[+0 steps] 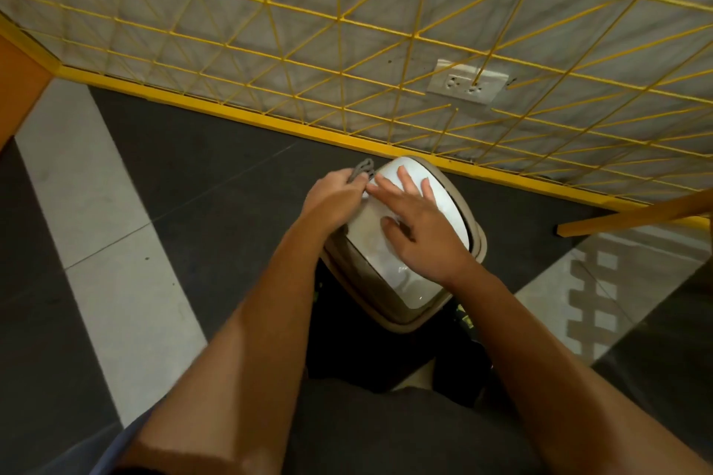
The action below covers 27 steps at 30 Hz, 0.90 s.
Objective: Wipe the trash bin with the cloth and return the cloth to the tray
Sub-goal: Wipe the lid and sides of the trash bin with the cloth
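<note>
A small trash bin [453, 204] with a white lid and a beige rim stands on the dark floor, seen from above, close to a yellow base rail. My left hand [333, 200] is closed on a grey cloth [362, 168], which bunches out past my fingers at the lid's far left corner. My right hand [418, 224] lies flat on the white lid with its fingers spread. The bin's body is hidden below the lid. No tray is in view.
A yellow wire grid panel [347, 31] stands against the marble wall just behind the bin, with a white wall socket [467, 81] behind it. A yellow wooden bar [632, 214] juts in at the right. White floor stripes [96, 204] run at the left.
</note>
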### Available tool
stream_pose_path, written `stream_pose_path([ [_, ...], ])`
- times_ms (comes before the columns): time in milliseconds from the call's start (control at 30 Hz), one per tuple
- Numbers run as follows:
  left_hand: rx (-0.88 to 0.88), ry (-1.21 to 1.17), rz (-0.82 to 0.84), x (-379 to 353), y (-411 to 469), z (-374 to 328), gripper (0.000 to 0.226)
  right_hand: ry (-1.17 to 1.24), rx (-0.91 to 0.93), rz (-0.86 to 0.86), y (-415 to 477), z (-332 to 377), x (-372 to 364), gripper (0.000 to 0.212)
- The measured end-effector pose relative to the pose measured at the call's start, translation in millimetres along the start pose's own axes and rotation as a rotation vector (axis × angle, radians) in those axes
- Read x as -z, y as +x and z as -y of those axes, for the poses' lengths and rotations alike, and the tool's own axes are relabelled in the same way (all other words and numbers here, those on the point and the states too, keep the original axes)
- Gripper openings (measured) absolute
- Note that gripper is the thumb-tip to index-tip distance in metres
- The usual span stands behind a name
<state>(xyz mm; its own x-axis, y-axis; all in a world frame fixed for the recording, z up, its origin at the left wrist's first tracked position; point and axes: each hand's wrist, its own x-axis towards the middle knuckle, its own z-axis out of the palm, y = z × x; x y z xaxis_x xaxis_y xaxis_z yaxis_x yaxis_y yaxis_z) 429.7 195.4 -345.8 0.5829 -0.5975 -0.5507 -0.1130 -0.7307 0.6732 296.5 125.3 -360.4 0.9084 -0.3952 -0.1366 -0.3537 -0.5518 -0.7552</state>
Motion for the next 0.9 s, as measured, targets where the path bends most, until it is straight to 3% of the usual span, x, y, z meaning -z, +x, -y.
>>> stream_pose_path([
  [100,-0.071,-0.033,0.083,2,11,-2,0.032,0.137,-0.060,-0.035,-3,-1,-3,0.057],
  [267,-0.089,-0.019,0.003,3,-8,24,0.032,0.123,-0.045,-0.045,-2,0,-8,0.070],
  [467,-0.129,0.041,-0.011,7,-26,19,0.033,0.082,0.004,-0.042,-3,0,-7,0.069],
  [667,-0.236,0.053,0.058,-2,8,-18,0.031,0.105,-0.025,-0.055,-1,2,-6,0.075],
  [900,-0.211,0.110,-0.003,9,-14,11,0.029,0.107,-0.062,-0.021,0,0,-7,0.072],
])
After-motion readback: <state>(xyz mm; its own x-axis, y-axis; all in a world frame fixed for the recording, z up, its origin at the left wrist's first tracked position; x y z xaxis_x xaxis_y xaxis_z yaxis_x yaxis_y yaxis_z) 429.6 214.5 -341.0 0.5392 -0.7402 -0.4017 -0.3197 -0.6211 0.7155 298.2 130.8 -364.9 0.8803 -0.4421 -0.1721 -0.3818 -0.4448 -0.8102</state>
